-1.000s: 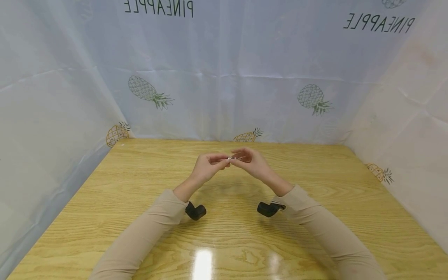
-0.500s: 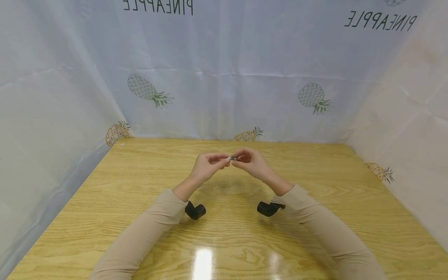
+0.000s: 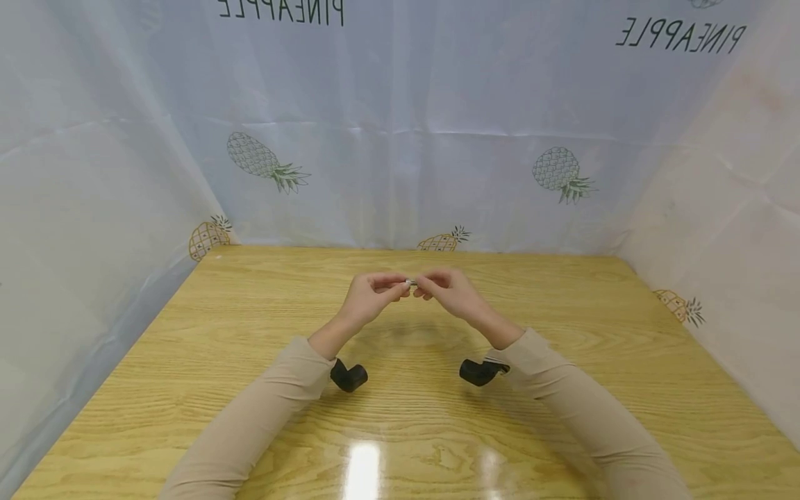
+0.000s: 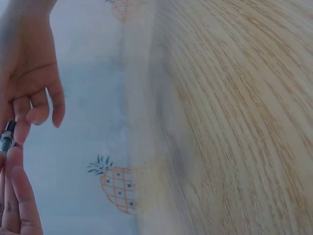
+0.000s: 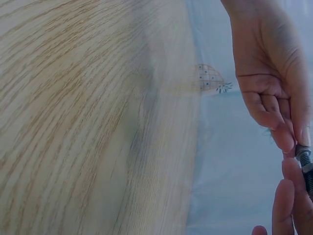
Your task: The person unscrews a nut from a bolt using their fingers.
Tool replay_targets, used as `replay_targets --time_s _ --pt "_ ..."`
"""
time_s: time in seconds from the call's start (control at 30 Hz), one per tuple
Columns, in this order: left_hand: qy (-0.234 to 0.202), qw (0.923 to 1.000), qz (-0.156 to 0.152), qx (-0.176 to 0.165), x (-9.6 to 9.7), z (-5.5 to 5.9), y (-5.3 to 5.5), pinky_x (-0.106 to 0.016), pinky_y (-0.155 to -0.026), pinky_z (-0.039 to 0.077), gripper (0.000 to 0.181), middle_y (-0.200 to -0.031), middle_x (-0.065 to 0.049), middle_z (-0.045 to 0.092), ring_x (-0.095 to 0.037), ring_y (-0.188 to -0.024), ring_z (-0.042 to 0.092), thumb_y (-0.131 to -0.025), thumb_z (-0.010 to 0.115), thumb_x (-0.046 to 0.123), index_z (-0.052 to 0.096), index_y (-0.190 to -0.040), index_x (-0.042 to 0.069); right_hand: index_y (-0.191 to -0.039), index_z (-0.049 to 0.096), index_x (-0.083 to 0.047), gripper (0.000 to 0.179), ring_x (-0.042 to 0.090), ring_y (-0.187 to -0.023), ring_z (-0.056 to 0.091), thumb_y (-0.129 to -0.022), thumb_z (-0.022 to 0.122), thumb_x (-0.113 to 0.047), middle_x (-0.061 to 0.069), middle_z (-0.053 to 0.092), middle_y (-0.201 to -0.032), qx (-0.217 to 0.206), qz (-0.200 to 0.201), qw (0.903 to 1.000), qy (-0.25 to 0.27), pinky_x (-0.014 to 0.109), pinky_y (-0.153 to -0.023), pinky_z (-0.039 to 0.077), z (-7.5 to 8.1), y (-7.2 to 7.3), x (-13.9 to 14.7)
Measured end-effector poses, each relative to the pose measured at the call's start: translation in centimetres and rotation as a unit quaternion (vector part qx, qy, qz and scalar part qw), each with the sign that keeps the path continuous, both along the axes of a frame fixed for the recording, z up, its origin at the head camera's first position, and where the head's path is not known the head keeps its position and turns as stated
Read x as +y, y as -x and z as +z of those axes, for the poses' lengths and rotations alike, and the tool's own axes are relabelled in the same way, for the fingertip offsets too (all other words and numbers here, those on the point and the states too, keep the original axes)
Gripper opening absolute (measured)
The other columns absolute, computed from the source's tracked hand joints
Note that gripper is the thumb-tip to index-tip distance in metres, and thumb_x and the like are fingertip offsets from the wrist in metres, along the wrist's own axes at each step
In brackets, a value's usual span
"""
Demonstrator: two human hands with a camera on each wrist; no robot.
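A small metal bolt (image 3: 412,282) bridges the fingertips of both hands, raised over the table and lying roughly level. My left hand (image 3: 370,297) pinches its head end between thumb and fingers. Thumb and fingertips of my right hand (image 3: 455,294) close around the other end. In the right wrist view the bolt's threads (image 5: 305,159) show below the left hand's (image 5: 271,78) fingertips, and a nut (image 5: 307,168) sits partway along the shank. The left wrist view shows the bolt (image 4: 6,142) at the frame edge, its dark tip towards the right hand (image 4: 34,73). Fingers partly hide it.
A wood-grain table (image 3: 400,430) lies beneath the hands. White cloth (image 3: 400,180) printed with pineapples stands behind it and along both sides. Black wrist-worn devices (image 3: 350,376) hang below each cuff. Bright light reflects off the table's near part.
My right fingers, spread apart around the nut half a second ago, have come together over it and hide it in the head view. My left hand keeps its grip in the same spot.
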State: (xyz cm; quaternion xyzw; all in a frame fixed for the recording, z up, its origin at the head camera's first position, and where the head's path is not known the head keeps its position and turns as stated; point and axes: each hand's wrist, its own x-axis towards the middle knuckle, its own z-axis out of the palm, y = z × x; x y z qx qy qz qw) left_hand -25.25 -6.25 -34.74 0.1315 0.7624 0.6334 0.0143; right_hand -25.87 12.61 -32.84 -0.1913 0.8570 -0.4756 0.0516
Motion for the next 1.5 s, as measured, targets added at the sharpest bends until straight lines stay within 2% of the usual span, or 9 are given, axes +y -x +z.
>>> replay_targets --time_s 0.13,0.27,0.43,0.57,0.73,0.9,1.03,1.2,1.5 --pt "-0.006 1.0000 0.001 0.004 -0.02 -0.03 0.02 -0.030 -0.083 0.057 0.025 -0.099 -0.015 0.072 -0.015 -0.088 0.070 -0.089 0.064 0.015 0.068 -0.110 0.003 -0.115 0.062 -0.005 0.027 0.030 -0.103 0.063 -0.091 0.061 -0.018 0.016 0.065 -0.112 0.025 0.001 0.9996 0.010 0.040 -0.088 0.054 -0.09 0.03 0.07" --pt "-0.009 1.0000 -0.002 0.001 -0.01 -0.06 -0.01 -0.030 -0.084 0.057 0.026 -0.099 -0.014 0.072 -0.016 -0.089 0.070 -0.089 0.064 0.015 0.068 -0.111 0.002 -0.118 0.059 -0.005 0.036 0.031 -0.105 0.061 -0.088 0.066 -0.023 0.016 0.061 -0.118 0.038 0.002 0.9991 0.018 0.039 -0.086 0.055 -0.10 -0.07 0.01" --pt "-0.002 1.0000 -0.003 0.002 0.03 -0.18 0.03 -0.031 -0.084 0.057 0.026 -0.102 -0.015 0.072 -0.019 -0.093 0.070 -0.089 0.064 0.018 0.068 -0.111 0.004 -0.126 0.055 -0.005 0.045 0.036 -0.103 0.061 -0.094 0.054 -0.037 0.020 0.064 -0.115 0.016 0.027 0.9994 0.015 0.046 -0.087 0.054 -0.09 -0.05 -0.01" --pt "0.004 1.0000 -0.003 0.005 0.04 -0.27 0.03 -0.030 -0.084 0.057 0.025 -0.102 -0.014 0.072 -0.018 -0.093 0.069 -0.089 0.064 0.018 0.069 -0.110 0.004 -0.121 0.059 0.000 0.039 0.041 -0.101 0.061 -0.100 0.045 -0.029 0.023 0.067 -0.106 -0.015 0.042 0.9988 0.020 0.049 -0.089 0.052 -0.13 0.01 0.05" --pt "0.000 1.0000 -0.003 0.008 0.05 -0.26 0.00 -0.031 -0.083 0.057 0.026 -0.101 -0.016 0.072 -0.018 -0.091 0.070 -0.089 0.064 0.015 0.068 -0.111 0.002 -0.118 0.060 -0.002 0.029 0.034 -0.104 0.061 -0.095 0.056 -0.018 0.018 0.065 -0.113 0.000 0.021 0.9997 0.015 0.044 -0.090 0.053 -0.30 0.05 0.11" --pt "0.000 1.0000 -0.003 0.003 0.02 -0.20 -0.03 -0.031 -0.084 0.057 0.027 -0.101 -0.016 0.072 -0.017 -0.090 0.070 -0.089 0.063 0.016 0.067 -0.112 0.002 -0.123 0.056 -0.006 0.038 0.031 -0.110 0.060 -0.089 0.064 -0.020 0.015 0.060 -0.123 0.016 0.002 0.9996 0.023 0.041 -0.090 0.054 -0.32 0.07 0.11" --pt "0.002 1.0000 -0.003 0.001 0.05 -0.15 -0.02 -0.032 -0.085 0.057 0.028 -0.103 -0.015 0.071 -0.018 -0.092 0.070 -0.090 0.063 0.018 0.067 -0.112 0.003 -0.128 0.054 -0.008 0.039 0.036 -0.106 0.060 -0.095 0.055 -0.030 0.017 0.063 -0.118 0.007 0.002 0.9999 0.016 0.047 -0.090 0.052 -0.24 0.11 0.14" --pt "0.007 1.0000 -0.002 0.000 0.10 -0.10 0.00 -0.032 -0.085 0.057 0.027 -0.103 -0.015 0.071 -0.020 -0.094 0.069 -0.090 0.064 0.019 0.068 -0.112 0.004 -0.120 0.060 0.000 0.039 0.040 -0.096 0.062 -0.100 0.044 -0.030 0.022 0.068 -0.102 -0.025 0.008 0.9995 0.021 0.052 -0.091 0.050 -0.07 0.05 0.15" --pt "0.000 1.0000 0.004 -0.004 0.01 -0.13 0.03 -0.031 -0.085 0.057 0.028 -0.101 -0.014 0.072 -0.018 -0.093 0.070 -0.089 0.064 0.019 0.068 -0.112 0.003 -0.118 0.060 -0.005 0.031 0.030 -0.105 0.061 -0.091 0.062 -0.019 0.017 0.063 -0.117 0.011 -0.004 0.9998 0.018 0.042 -0.089 0.054 -0.06 0.00 0.27"
